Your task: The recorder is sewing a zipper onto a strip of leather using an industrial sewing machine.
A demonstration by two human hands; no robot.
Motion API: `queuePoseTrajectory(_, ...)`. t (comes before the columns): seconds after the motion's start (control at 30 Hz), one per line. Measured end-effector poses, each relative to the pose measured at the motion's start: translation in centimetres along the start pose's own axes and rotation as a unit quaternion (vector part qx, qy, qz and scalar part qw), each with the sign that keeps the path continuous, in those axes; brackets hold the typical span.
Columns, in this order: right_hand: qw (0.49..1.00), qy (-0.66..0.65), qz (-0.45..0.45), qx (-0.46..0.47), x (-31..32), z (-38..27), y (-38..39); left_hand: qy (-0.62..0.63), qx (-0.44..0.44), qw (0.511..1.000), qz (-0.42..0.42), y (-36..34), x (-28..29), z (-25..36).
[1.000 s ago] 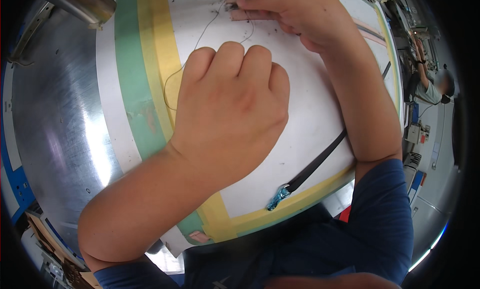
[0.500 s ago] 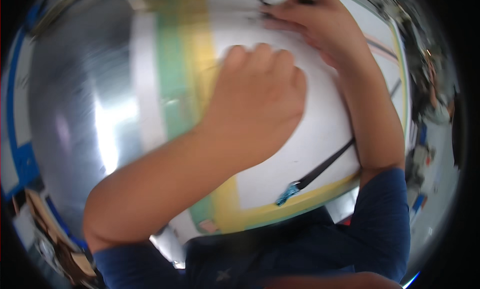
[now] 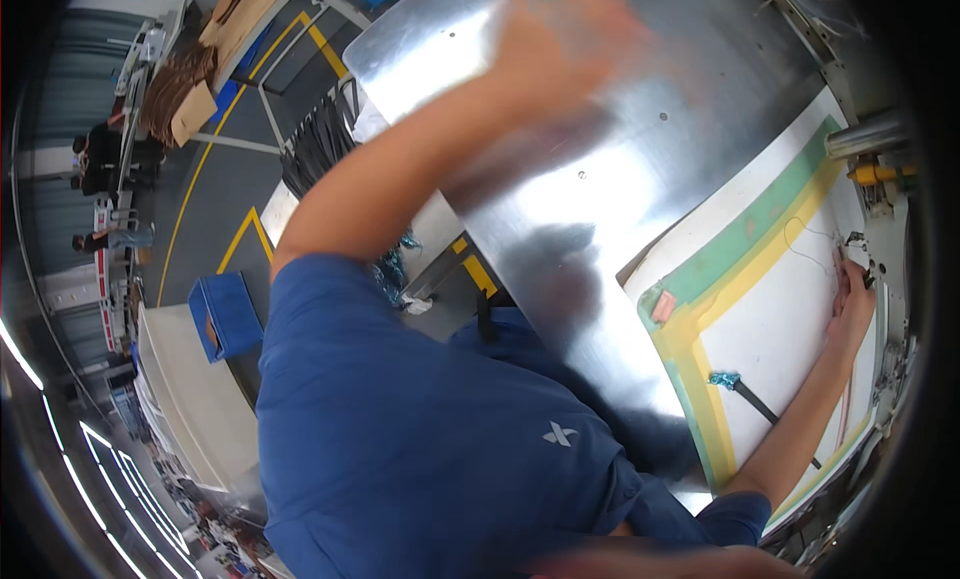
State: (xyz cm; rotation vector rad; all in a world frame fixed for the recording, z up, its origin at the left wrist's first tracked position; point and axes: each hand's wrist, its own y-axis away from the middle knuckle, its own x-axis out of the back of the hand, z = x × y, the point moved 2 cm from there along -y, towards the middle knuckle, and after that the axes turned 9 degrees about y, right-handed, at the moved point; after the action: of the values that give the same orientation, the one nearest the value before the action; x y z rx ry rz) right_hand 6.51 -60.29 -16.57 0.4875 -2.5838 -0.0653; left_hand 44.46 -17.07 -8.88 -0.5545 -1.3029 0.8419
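Note:
My left hand is raised over the shiny metal tabletop, smeared by motion, so its fingers cannot be read. At the far right my right hand lies on the white board, its fingers drawn together beside a small metal machine part. What those fingers hold, if anything, is too small to make out. A thin dark thread loops over the white board near them. Close to my right forearm lies a black strap with a crinkled shiny blue piece at its end.
Green tape and yellow tape edge the board, with a small pink block on the corner. A metal cylinder juts in at right. Black straps hang beyond my left arm. A blue bin stands further left.
My left hand has swung from above the board out over the metal tabletop. The view has turned left, showing the room; my right hand stays by the machine.

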Motion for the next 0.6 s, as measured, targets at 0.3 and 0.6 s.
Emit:
queuePoseTrajectory(0.3,0.974,0.114,-0.196,0.004,2.7,-1.6,1.7,-0.196,0.643,0.74,0.021,33.7,17.1,-13.2)
queuePoseTrajectory(0.6,0.803,0.443,-0.311,0.25,-0.3,-8.8,12.3,-0.319,0.64,0.683,-0.151,38.9,9.1,-12.3)
